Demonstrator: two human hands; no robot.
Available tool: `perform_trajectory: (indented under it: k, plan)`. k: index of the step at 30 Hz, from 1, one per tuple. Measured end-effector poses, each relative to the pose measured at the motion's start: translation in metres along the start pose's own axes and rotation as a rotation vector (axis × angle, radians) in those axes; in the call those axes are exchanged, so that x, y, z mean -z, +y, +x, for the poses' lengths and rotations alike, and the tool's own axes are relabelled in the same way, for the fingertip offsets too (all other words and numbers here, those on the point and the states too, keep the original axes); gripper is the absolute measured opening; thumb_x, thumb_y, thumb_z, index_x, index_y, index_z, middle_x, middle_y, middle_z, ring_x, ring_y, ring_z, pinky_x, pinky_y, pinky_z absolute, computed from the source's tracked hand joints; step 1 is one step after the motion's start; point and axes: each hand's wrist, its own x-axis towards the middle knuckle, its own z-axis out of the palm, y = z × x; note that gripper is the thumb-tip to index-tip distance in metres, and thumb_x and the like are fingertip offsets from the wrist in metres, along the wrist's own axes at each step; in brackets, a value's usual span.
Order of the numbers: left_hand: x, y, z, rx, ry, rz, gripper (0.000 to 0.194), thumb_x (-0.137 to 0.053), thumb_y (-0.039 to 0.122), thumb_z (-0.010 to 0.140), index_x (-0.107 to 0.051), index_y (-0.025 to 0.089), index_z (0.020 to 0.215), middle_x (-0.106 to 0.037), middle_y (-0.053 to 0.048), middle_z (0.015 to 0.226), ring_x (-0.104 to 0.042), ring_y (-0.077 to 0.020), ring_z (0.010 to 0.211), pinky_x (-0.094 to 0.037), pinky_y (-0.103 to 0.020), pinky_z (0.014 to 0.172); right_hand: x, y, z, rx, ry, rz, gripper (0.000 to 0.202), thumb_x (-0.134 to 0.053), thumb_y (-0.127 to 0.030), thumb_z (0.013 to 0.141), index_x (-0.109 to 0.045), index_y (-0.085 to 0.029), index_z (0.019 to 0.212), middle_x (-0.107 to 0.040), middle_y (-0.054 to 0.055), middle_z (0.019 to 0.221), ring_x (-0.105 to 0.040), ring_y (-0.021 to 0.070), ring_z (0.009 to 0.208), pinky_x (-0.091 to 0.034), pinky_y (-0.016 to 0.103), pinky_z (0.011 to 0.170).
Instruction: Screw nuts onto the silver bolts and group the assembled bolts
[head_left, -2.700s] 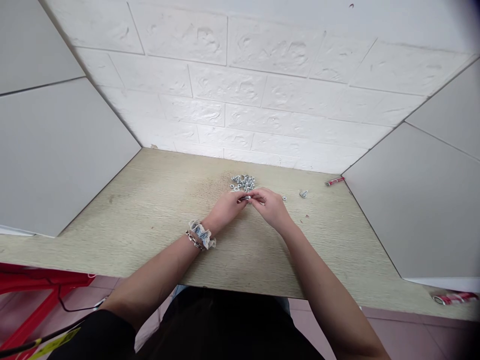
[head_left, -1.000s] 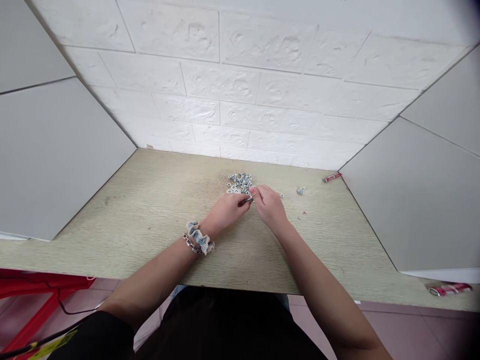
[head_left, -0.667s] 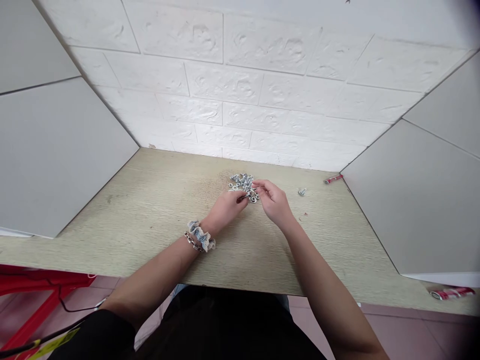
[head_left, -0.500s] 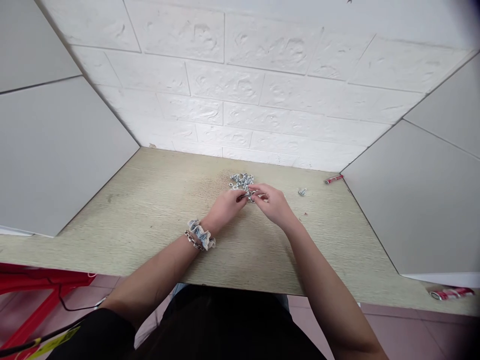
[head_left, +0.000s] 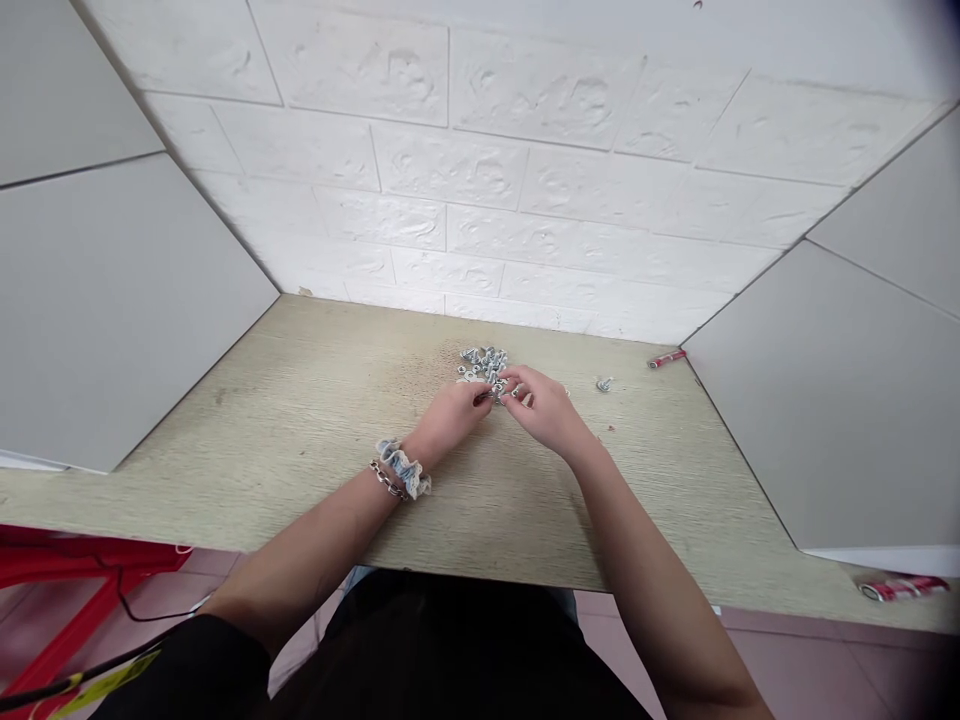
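Observation:
A small pile of silver bolts, nuts and washers (head_left: pixel 487 358) lies on the wooden tabletop, just beyond my fingertips. My left hand (head_left: pixel 450 410) is pinched at the near edge of the pile, on a small metal piece too tiny to name. My right hand (head_left: pixel 544 405) is beside it, thumb and fingers curled around the near right side of the pile; whether it grips a piece cannot be made out. Apart from the pile, one bolt with a nut or washer (head_left: pixel 604 384) rests to the right.
Behind the tabletop (head_left: pixel 300 400) rises a white brick-patterned wall (head_left: pixel 487 180). Grey panels flank it left (head_left: pixel 135 300) and right (head_left: pixel 817 400). One red cylinder (head_left: pixel 667 358) lies by the right panel, another (head_left: pixel 904 588) at the front right edge.
The fingers of my right hand have shifted slightly at the pile's near edge, showing more of the metal pieces between the hands. My left hand has hardly moved.

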Motion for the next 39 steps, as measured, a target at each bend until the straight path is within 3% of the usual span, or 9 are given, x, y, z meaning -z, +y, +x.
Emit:
perform_trajectory:
  k: [2,4,7,9,11,14,18,29,39]
  plan:
    - [-0.0007,-0.0002,-0.0002,-0.016,-0.004,-0.025,0.026,-0.042,0.026,0.081,-0.065,0.017,0.089,-0.062,-0.002,0.072,-0.049,-0.0120,0.060,-0.033,-0.022,0.058,-0.0025,0.0009,0.0005,0.060,-0.049,0.003,0.028,-0.048,-0.019,0.077,-0.054,-0.023,0.104,-0.058,0.000,0.092,-0.052,0.0093,0.075,-0.038,0.019,0.064]
    - [-0.0023,-0.0007,-0.0002,-0.036,-0.003,-0.038,0.027,-0.042,0.025,0.081,-0.064,0.018,0.095,-0.064,-0.002,0.076,-0.051,-0.0121,0.063,-0.034,-0.022,0.060,-0.0037,0.0004,0.0002,0.033,-0.086,-0.072,0.018,-0.046,-0.024,0.081,-0.059,-0.021,0.092,-0.059,0.002,0.085,-0.052,0.0113,0.074,-0.036,0.021,0.062]
    - [-0.0050,-0.0022,0.0004,-0.035,-0.003,-0.009,0.025,-0.042,0.025,0.081,-0.065,0.017,0.085,-0.062,-0.002,0.071,-0.049,-0.0117,0.059,-0.034,-0.023,0.060,-0.0026,-0.0017,-0.0012,-0.193,-0.073,-0.283,0.046,-0.033,-0.044,0.087,-0.052,-0.016,0.056,-0.051,0.005,0.056,-0.046,0.0132,0.056,-0.028,0.024,0.052]
    - [-0.0059,-0.0030,0.0007,-0.026,0.002,0.001,0.025,-0.042,0.026,0.081,-0.065,0.016,0.078,-0.061,-0.002,0.067,-0.047,-0.0116,0.057,-0.033,-0.023,0.059,-0.0008,-0.0029,-0.0019,-0.294,-0.038,-0.338,0.057,-0.024,-0.051,0.088,-0.043,-0.016,0.047,-0.044,0.004,0.048,-0.040,0.0124,0.048,-0.023,0.025,0.049]
    - [-0.0055,-0.0033,0.0008,-0.025,0.010,-0.007,0.025,-0.042,0.026,0.081,-0.065,0.016,0.079,-0.061,-0.002,0.067,-0.048,-0.0117,0.057,-0.033,-0.023,0.058,0.0006,-0.0034,-0.0021,-0.247,-0.003,-0.269,0.050,-0.030,-0.049,0.087,-0.046,-0.016,0.053,-0.046,0.002,0.050,-0.041,0.0115,0.050,-0.025,0.024,0.049]
    - [-0.0033,-0.0021,0.0004,-0.024,0.012,-0.037,0.026,-0.043,0.026,0.081,-0.065,0.017,0.090,-0.063,-0.002,0.071,-0.051,-0.0124,0.061,-0.035,-0.023,0.060,0.0003,-0.0028,-0.0015,-0.067,0.006,-0.108,0.019,-0.047,-0.035,0.080,-0.056,-0.018,0.080,-0.054,-0.001,0.065,-0.047,0.0104,0.059,-0.033,0.021,0.055]
    - [-0.0018,-0.0003,-0.0003,-0.031,-0.001,-0.072,0.027,-0.045,0.022,0.078,-0.063,0.019,0.099,-0.064,-0.002,0.081,-0.054,-0.0130,0.068,-0.038,-0.023,0.064,-0.0036,-0.0015,-0.0007,0.071,-0.065,-0.032,0.023,-0.049,-0.019,0.077,-0.057,-0.022,0.098,-0.058,0.000,0.084,-0.051,0.0107,0.073,-0.039,0.022,0.067]
    - [-0.0005,-0.0016,0.0015,0.076,-0.049,-0.274,0.021,-0.049,0.022,0.072,-0.061,0.016,0.088,-0.062,-0.001,0.077,-0.055,-0.0139,0.069,-0.040,-0.024,0.061,-0.0042,-0.0017,-0.0013,0.015,-0.119,-0.032,0.017,-0.049,-0.019,0.079,-0.057,-0.022,0.094,-0.061,0.000,0.091,-0.055,0.0124,0.077,-0.040,0.024,0.067]
    - [-0.0016,-0.0058,0.0045,0.024,-0.129,-0.354,0.029,-0.048,0.020,0.072,-0.060,0.016,0.097,-0.063,-0.004,0.090,-0.056,-0.0153,0.080,-0.042,-0.024,0.070,-0.0030,-0.0014,-0.0006,-0.034,-0.135,-0.193,0.014,-0.047,-0.028,0.082,-0.056,-0.019,0.090,-0.059,0.002,0.086,-0.051,0.0126,0.074,-0.034,0.024,0.062]
